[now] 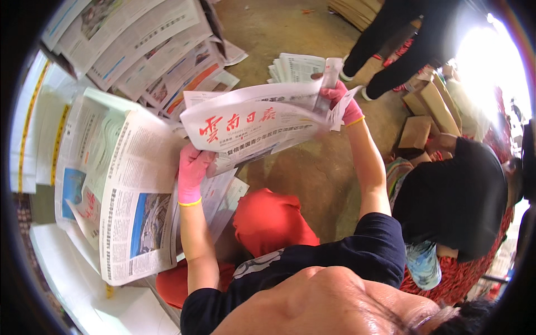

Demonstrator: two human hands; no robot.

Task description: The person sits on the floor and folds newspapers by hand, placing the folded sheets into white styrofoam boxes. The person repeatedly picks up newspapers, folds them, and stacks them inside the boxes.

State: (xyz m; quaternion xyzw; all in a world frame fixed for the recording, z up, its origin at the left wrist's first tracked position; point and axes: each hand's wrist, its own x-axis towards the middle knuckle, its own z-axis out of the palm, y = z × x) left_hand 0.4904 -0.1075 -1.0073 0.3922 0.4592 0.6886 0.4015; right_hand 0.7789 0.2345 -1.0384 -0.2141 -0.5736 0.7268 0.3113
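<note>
Both of my hands wear pink gloves with yellow cuffs. A newspaper [251, 121] with red title characters is stretched between them over the floor, its top edge curling. My left hand [194, 171] grips its lower left corner. At the right end my right hand [341, 100] is closed on the folded edge. Left of my left arm lies an opened newspaper [142, 180] with blue photos. Overlapping newspaper sheets [155, 46] spread at the upper left. On the floor beyond the held paper rests a small stack of folded newspapers [299, 67].
A person in dark trousers [377, 54] stands at the upper right. Another person in a black top [450, 197] crouches at the right beside cardboard boxes [433, 104] and a heap of red items [456, 284]. White packages [71, 259] lie at the lower left.
</note>
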